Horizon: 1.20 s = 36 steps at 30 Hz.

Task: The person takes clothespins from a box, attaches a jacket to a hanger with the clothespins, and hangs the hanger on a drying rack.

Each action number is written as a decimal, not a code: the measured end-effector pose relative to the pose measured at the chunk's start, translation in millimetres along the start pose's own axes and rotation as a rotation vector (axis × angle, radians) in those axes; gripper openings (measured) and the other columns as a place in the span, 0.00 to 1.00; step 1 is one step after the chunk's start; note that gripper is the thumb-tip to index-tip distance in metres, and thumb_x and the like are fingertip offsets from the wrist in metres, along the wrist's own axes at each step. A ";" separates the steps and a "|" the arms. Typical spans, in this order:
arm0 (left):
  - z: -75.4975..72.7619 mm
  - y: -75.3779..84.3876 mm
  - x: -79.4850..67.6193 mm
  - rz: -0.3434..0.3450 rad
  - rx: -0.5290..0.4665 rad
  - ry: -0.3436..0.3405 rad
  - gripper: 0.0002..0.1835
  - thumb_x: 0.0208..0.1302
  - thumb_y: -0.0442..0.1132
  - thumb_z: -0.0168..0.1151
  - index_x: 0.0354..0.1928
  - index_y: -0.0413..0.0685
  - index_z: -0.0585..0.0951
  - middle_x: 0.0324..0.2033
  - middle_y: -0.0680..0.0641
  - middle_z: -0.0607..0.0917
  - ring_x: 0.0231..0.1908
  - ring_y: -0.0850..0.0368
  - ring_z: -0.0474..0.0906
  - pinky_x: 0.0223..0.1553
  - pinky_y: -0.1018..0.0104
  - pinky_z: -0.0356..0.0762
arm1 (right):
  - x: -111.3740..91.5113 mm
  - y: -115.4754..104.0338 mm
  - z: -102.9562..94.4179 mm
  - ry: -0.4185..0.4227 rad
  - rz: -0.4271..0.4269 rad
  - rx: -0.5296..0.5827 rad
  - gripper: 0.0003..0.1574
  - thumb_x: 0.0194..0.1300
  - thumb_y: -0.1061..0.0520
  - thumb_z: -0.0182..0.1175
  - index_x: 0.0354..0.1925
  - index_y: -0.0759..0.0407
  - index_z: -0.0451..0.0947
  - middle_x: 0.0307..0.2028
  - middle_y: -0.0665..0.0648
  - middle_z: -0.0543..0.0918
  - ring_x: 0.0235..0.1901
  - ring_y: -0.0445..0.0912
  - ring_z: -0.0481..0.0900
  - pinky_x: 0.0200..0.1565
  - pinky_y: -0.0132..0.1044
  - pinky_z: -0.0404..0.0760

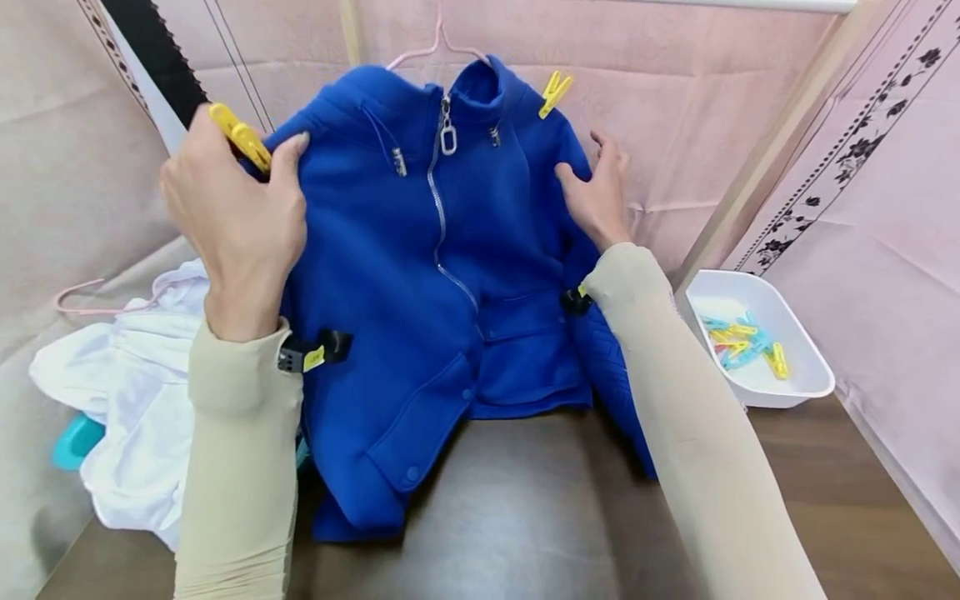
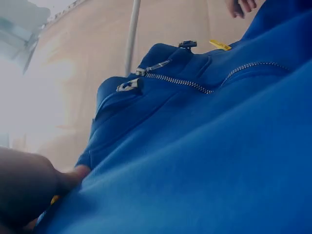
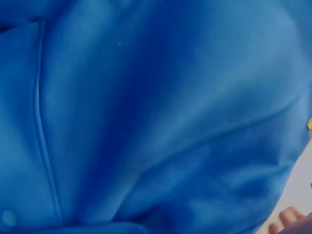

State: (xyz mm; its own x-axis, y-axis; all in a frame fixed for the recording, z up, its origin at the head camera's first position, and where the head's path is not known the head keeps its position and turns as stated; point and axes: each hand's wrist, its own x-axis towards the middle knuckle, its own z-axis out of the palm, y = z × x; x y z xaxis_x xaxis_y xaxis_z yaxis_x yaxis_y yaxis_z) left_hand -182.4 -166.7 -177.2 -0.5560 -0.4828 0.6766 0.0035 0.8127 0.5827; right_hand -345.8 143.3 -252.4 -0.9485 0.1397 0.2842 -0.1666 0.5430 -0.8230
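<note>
A blue zip jacket [image 1: 382, 250] hangs on a pink hanger [image 1: 416, 55], its front zip partly done up. My left hand [image 1: 236, 196] pinches the jacket's shoulder at the left, thumb in front and fingers behind. A yellow clothespin [image 1: 242, 137] sits at that shoulder, between thumb and forefinger; its tip is hidden. Another yellow clothespin [image 1: 555, 93] is clipped on the opposite shoulder. My right hand [image 1: 602, 196] is beside the right sleeve top, fingers spread; in the left wrist view those fingers [image 2: 237, 8] appear apart from the cloth.
A white basin [image 1: 795, 333] at the right contains several yellow and blue clothespins [image 1: 742, 342]. White clothing [image 1: 146, 383] with a pink hanger [image 1: 82, 310] lies at the left, near a teal object [image 1: 78, 442]. Below the jacket is a dark wooden tabletop [image 1: 525, 508]. A pole [image 1: 772, 158] slants at the right.
</note>
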 end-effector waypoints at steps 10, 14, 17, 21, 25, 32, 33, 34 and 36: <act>20.0 -47.0 -20.3 0.025 -0.231 -0.143 0.25 0.59 0.59 0.62 0.45 0.46 0.77 0.33 0.56 0.76 0.38 0.63 0.75 0.40 0.76 0.70 | -19.1 84.6 5.1 -0.259 0.112 -0.260 0.50 0.66 0.38 0.52 0.73 0.61 0.45 0.71 0.67 0.57 0.70 0.62 0.56 0.69 0.62 0.51; 15.0 -59.5 -29.9 -0.062 -0.308 -0.250 0.30 0.56 0.60 0.65 0.56 0.53 0.70 0.50 0.50 0.77 0.52 0.59 0.74 0.56 0.65 0.69 | -33.2 106.7 -0.3 -0.332 0.116 -0.347 0.46 0.67 0.37 0.51 0.68 0.67 0.54 0.66 0.72 0.64 0.66 0.66 0.63 0.66 0.63 0.58; 5.5 -74.9 -44.3 -0.221 -0.333 -0.434 0.43 0.54 0.63 0.64 0.67 0.58 0.57 0.64 0.43 0.67 0.62 0.51 0.66 0.65 0.54 0.63 | -41.7 114.4 -7.6 -0.400 0.127 -0.433 0.48 0.68 0.36 0.49 0.70 0.68 0.53 0.66 0.75 0.63 0.66 0.68 0.62 0.65 0.59 0.63; -1.9 -90.6 -75.5 -0.276 -0.344 -0.693 0.57 0.54 0.62 0.66 0.73 0.60 0.39 0.72 0.42 0.53 0.70 0.44 0.56 0.70 0.45 0.54 | -48.2 118.5 -15.5 -0.496 0.149 -0.546 0.46 0.70 0.40 0.47 0.72 0.69 0.48 0.68 0.77 0.59 0.66 0.71 0.58 0.66 0.61 0.60; 2.7 -87.8 -111.6 -0.174 -0.290 -0.831 0.58 0.57 0.60 0.66 0.75 0.53 0.36 0.72 0.40 0.54 0.70 0.41 0.56 0.69 0.42 0.54 | -49.8 123.0 -13.8 -0.469 0.160 -0.499 0.36 0.73 0.48 0.45 0.69 0.69 0.55 0.66 0.76 0.62 0.65 0.70 0.60 0.65 0.60 0.61; 43.5 -75.3 -131.4 -0.289 -0.449 -0.684 0.36 0.71 0.45 0.53 0.74 0.47 0.49 0.71 0.43 0.60 0.71 0.50 0.58 0.71 0.56 0.56 | -51.4 132.5 13.8 -0.426 0.104 -0.245 0.34 0.74 0.49 0.47 0.71 0.64 0.56 0.67 0.69 0.65 0.68 0.61 0.62 0.68 0.53 0.61; 50.3 -73.9 -129.5 -0.343 -0.499 -0.638 0.35 0.72 0.44 0.51 0.74 0.49 0.49 0.71 0.45 0.60 0.71 0.52 0.58 0.71 0.58 0.55 | -51.8 133.9 16.2 -0.421 0.089 -0.253 0.37 0.73 0.47 0.47 0.73 0.61 0.52 0.69 0.69 0.62 0.69 0.62 0.60 0.69 0.54 0.60; 57.0 -72.6 -127.5 -0.396 -0.552 -0.586 0.34 0.72 0.44 0.50 0.74 0.52 0.49 0.71 0.47 0.60 0.71 0.55 0.58 0.71 0.61 0.56 | -52.9 134.7 17.4 -0.420 0.086 -0.290 0.41 0.73 0.44 0.48 0.74 0.60 0.48 0.70 0.70 0.60 0.70 0.64 0.57 0.69 0.56 0.58; 67.8 -70.2 -125.3 -0.452 -0.608 -0.486 0.32 0.71 0.45 0.50 0.73 0.54 0.52 0.70 0.49 0.62 0.70 0.59 0.59 0.70 0.66 0.55 | -56.4 135.4 16.8 -0.447 0.095 -0.383 0.52 0.69 0.36 0.50 0.75 0.60 0.41 0.71 0.72 0.56 0.71 0.67 0.52 0.69 0.59 0.56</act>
State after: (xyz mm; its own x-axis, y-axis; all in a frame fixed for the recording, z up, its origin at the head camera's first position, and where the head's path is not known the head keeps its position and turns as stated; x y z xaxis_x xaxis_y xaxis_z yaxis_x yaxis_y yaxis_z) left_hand -169.3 -141.1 -333.4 -0.9005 -0.4115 0.1404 0.0615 0.1992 0.9780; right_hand -319.4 195.1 -388.2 -0.9897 -0.1152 -0.0851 -0.0456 0.8167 -0.5752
